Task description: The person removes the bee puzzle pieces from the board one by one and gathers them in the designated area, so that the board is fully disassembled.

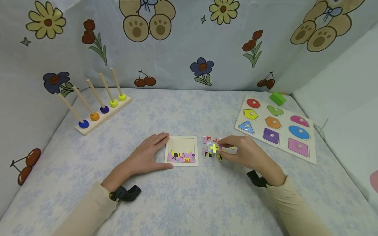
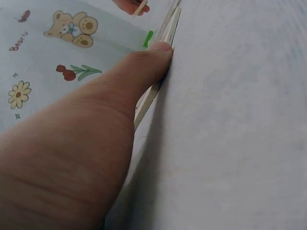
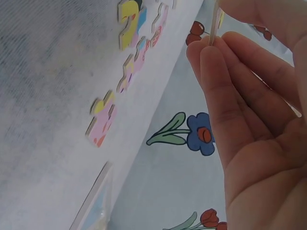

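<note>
Pale blue-mottled cloth (image 1: 165, 206) covers the tabletop. Nearest are two beige sleeves (image 1: 85, 209), each wrist wearing a black device (image 1: 127, 193). Beyond them, the left hand (image 1: 146, 154) lies with its fingers extended and its thumb apart, touching the left side of a wooden jigsaw frame (image 1: 181, 143) and gripping nothing. Inside the frame, a strip of joined pink pieces (image 1: 181, 157) fills the near part; bare wood shows above it. To the right of the frame, the right hand (image 1: 246, 152) pinches a yellow jigsaw piece (image 1: 214, 148) between thumb and fingertips, above loose pieces (image 1: 207, 140) on the cloth. Farther right lies a knobbed shape board (image 1: 262, 115), with a green block (image 1: 277, 98) at its far edge. At far left stands a five-peg bead stand (image 1: 98, 122), one bead on each peg. Behind everything hangs a backdrop (image 1: 177, 65) printed with bears, flowers and cherries.
</note>
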Action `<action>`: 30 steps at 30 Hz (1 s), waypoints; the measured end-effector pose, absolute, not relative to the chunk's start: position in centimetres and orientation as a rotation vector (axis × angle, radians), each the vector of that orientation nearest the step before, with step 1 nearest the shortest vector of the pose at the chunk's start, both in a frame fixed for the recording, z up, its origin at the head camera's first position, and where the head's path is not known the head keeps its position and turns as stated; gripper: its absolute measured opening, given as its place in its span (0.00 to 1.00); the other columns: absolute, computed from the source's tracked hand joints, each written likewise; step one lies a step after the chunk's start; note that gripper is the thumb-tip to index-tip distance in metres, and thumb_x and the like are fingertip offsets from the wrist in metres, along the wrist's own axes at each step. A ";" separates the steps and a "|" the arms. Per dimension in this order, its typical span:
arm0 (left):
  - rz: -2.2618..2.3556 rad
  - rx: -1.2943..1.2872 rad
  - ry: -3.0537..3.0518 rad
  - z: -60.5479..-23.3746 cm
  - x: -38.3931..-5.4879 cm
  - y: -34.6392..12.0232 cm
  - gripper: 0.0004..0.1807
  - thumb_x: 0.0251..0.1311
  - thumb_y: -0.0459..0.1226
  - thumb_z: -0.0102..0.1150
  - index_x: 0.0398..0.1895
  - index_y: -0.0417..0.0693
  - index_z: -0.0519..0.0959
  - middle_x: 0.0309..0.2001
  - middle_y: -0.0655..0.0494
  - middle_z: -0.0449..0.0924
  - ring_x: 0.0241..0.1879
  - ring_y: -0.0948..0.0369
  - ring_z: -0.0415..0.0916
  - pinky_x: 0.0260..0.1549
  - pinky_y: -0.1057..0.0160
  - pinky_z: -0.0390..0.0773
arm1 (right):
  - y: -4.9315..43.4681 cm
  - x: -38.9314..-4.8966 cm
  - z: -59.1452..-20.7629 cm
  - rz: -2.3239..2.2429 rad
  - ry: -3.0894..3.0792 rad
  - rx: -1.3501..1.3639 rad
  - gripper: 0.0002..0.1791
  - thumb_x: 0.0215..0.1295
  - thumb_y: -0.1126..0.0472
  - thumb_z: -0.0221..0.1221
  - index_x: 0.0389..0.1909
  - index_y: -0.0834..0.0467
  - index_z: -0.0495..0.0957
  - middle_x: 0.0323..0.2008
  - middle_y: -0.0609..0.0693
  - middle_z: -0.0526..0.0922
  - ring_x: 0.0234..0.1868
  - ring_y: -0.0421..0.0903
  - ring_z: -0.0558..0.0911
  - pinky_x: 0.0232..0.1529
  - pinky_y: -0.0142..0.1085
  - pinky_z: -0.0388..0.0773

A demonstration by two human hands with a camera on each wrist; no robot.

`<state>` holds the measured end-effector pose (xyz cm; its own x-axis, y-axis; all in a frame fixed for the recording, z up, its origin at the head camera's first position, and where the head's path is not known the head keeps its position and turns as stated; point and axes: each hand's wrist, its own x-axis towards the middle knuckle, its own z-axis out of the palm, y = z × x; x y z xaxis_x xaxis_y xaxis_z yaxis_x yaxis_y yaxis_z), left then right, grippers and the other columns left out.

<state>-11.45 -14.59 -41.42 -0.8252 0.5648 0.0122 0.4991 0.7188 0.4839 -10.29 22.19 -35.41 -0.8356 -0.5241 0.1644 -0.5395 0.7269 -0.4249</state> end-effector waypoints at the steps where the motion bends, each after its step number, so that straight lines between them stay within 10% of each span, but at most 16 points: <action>1: 0.725 0.867 2.784 -41.4 -11.5 -14.6 0.60 0.55 0.67 0.69 0.81 0.42 0.57 0.82 0.49 0.52 0.82 0.50 0.47 0.80 0.43 0.48 | 22.3 -10.2 -35.4 0.724 -2.885 0.888 0.16 0.57 0.64 0.75 0.48 0.59 0.89 0.43 0.47 0.91 0.42 0.44 0.88 0.44 0.42 0.89; 30: 0.712 0.853 2.784 -41.5 -11.5 -14.5 0.61 0.54 0.67 0.69 0.82 0.43 0.57 0.83 0.50 0.51 0.82 0.50 0.47 0.80 0.42 0.49 | 26.7 -9.3 -37.0 0.707 -3.001 0.738 0.18 0.57 0.61 0.76 0.49 0.58 0.89 0.43 0.46 0.91 0.43 0.43 0.89 0.47 0.43 0.89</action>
<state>-11.53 -14.53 -41.47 -0.8286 0.5599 0.0015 0.4919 0.7267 0.4795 -9.32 26.68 -37.03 -0.8911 -0.4473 0.0765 -0.4345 0.7921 -0.4287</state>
